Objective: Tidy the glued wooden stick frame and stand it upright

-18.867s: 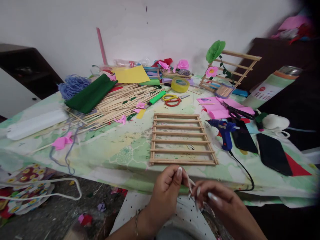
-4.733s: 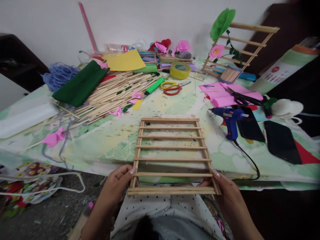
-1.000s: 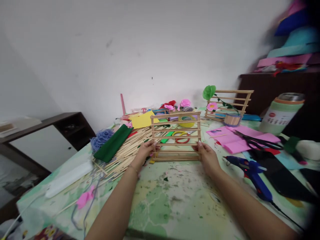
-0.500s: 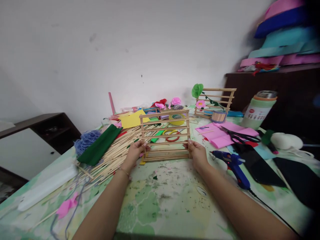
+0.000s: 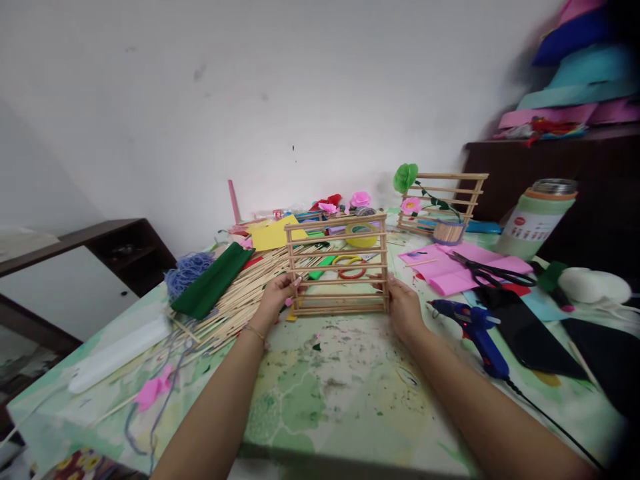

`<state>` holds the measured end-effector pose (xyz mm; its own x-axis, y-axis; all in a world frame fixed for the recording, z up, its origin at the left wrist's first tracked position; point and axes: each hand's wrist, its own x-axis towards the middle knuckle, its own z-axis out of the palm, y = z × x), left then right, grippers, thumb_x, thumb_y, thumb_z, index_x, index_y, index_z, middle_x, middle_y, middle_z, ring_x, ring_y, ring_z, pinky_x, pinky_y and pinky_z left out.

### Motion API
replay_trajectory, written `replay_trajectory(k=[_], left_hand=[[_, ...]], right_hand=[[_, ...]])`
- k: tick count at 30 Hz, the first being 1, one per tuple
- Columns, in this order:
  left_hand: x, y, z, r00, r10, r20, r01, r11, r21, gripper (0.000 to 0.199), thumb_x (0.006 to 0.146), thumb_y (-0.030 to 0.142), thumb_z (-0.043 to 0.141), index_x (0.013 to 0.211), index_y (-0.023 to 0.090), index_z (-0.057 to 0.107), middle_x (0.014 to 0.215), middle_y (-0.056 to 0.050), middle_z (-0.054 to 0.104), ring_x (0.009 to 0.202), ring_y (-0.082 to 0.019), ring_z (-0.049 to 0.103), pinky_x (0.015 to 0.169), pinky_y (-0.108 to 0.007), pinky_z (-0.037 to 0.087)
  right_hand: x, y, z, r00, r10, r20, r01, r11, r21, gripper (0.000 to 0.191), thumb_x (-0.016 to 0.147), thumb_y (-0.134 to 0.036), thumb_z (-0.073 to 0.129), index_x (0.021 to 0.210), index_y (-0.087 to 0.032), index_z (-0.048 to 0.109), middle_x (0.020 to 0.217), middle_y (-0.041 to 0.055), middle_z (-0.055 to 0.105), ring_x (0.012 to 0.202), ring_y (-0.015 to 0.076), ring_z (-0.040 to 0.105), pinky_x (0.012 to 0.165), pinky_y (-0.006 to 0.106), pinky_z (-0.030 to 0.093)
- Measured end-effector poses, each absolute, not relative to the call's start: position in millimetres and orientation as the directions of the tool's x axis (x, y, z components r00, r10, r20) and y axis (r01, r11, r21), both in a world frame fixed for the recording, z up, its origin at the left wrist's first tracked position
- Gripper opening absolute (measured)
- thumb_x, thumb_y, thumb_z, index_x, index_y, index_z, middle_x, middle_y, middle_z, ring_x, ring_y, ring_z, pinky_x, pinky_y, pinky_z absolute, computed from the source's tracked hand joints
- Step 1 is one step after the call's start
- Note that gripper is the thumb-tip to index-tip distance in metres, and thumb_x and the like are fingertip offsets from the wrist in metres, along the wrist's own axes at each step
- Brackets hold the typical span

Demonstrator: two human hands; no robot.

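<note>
A small rack of thin wooden sticks (image 5: 340, 283) stands upright on the table in front of me, with several crossbars between two end posts. My left hand (image 5: 278, 293) is closed round its left post, low down. On the opposite side, my right hand (image 5: 401, 303) grips the right post, its fingertips partly hidden behind the sticks. Through the bars show a roll of yellow tape (image 5: 367, 238) and scissors with red and yellow handles (image 5: 351, 272). A blue glue gun (image 5: 473, 330) lies close to my right forearm.
A pile of loose sticks (image 5: 240, 303), green felt (image 5: 213, 281) and blue yarn (image 5: 187, 272) lie left. A second stick rack with paper flowers (image 5: 453, 193) stands behind, right. Black scissors (image 5: 493, 273) rest on pink paper (image 5: 445, 283), near a flask (image 5: 537, 220). The glue gun's cord runs front right.
The view has swung slightly left, so everything sits a little further right in the picture. Both hands keep their hold on the rack's posts.
</note>
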<state>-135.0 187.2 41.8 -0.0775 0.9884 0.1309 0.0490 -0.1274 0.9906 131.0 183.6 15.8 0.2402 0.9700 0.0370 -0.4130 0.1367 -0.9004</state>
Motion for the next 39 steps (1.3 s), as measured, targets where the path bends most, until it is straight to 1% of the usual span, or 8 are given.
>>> replay_trajectory(k=[7,13,20,24,28,30,34,39], left_hand=[[-132,187,43,-0.115,0.982,0.152,0.065,-0.145,0.987,0.049,0.048,0.052,0.083,0.075,0.015,0.067,0.069,-0.004,0.067,0.066,-0.017,0.061,0.059,-0.027,0.047],[-126,183,48,-0.147,0.976,0.159,0.048,-0.153,0.987,0.049,0.044,0.049,0.085,0.075,0.014,0.069,0.067,-0.003,0.067,0.063,-0.015,0.058,0.06,-0.027,0.046],[-128,182,52,-0.128,0.983,0.131,-0.011,-0.134,0.991,0.052,0.04,0.049,0.086,0.075,0.015,0.068,0.07,-0.004,0.069,0.065,-0.017,0.061,0.06,-0.028,0.047],[-132,183,51,-0.059,0.985,0.162,0.037,-0.161,0.986,0.047,0.051,0.048,0.083,0.081,0.015,0.067,0.075,-0.005,0.07,0.067,-0.018,0.062,0.062,-0.028,0.048],[-132,183,48,0.043,0.968,0.248,-0.023,-0.247,0.969,0.051,0.06,0.044,0.079,0.1,0.017,0.064,0.094,-0.007,0.071,0.084,-0.021,0.066,0.074,-0.031,0.051],[-131,183,47,0.045,0.962,0.269,-0.056,-0.266,0.962,0.05,0.067,0.045,0.074,0.107,0.017,0.062,0.094,-0.008,0.071,0.087,-0.022,0.066,0.076,-0.031,0.051],[-129,183,46,-0.061,0.961,0.271,-0.064,-0.275,0.959,0.046,0.074,0.053,0.066,0.101,0.016,0.062,0.079,-0.007,0.072,0.075,-0.02,0.067,0.065,-0.028,0.05],[-125,184,48,-0.141,0.956,0.255,-0.101,-0.27,0.957,0.046,0.063,0.051,0.076,0.088,0.014,0.064,0.069,-0.004,0.07,0.065,-0.018,0.066,0.057,-0.026,0.05]], right_hand=[[132,186,14,0.33,0.94,0.091,-0.225,0.172,-0.959,0.053,0.06,-0.068,0.067,0.074,-0.017,0.068,0.06,0.004,0.066,0.056,0.0165,0.055,0.053,0.028,0.04],[137,185,15,0.337,0.928,0.161,-0.172,0.228,-0.958,0.053,0.065,-0.069,0.064,0.073,-0.017,0.066,0.066,0.0031,0.066,0.065,0.018,0.057,0.065,0.03,0.043],[136,177,25,0.218,0.927,0.305,-0.171,0.344,-0.923,0.044,0.08,-0.057,0.057,0.099,-0.019,0.066,0.096,0.0063,0.071,0.096,0.0219,0.061,0.083,0.032,0.046],[134,177,30,0.282,0.906,0.317,-0.207,0.38,-0.902,0.052,0.074,-0.054,0.066,0.113,-0.02,0.059,0.091,0.004,0.071,0.087,0.02,0.063,0.083,0.034,0.047],[138,177,33,0.33,0.89,0.315,-0.113,0.368,-0.923,0.046,0.074,-0.059,0.064,0.095,-0.018,0.067,0.081,0.0038,0.07,0.079,0.0199,0.063,0.078,0.034,0.048],[140,178,34,0.349,0.88,0.322,-0.088,0.373,-0.924,0.046,0.072,-0.06,0.065,0.091,-0.018,0.068,0.079,0.0036,0.07,0.077,0.0202,0.063,0.075,0.034,0.049],[142,178,34,0.343,0.881,0.326,-0.072,0.371,-0.926,0.045,0.07,-0.059,0.066,0.088,-0.018,0.068,0.075,0.0034,0.069,0.072,0.0195,0.061,0.069,0.033,0.048],[142,175,36,0.329,0.89,0.317,0.0,0.336,-0.942,0.043,0.073,-0.058,0.063,0.081,-0.017,0.067,0.073,0.0035,0.068,0.07,0.0186,0.059,0.068,0.032,0.046]])
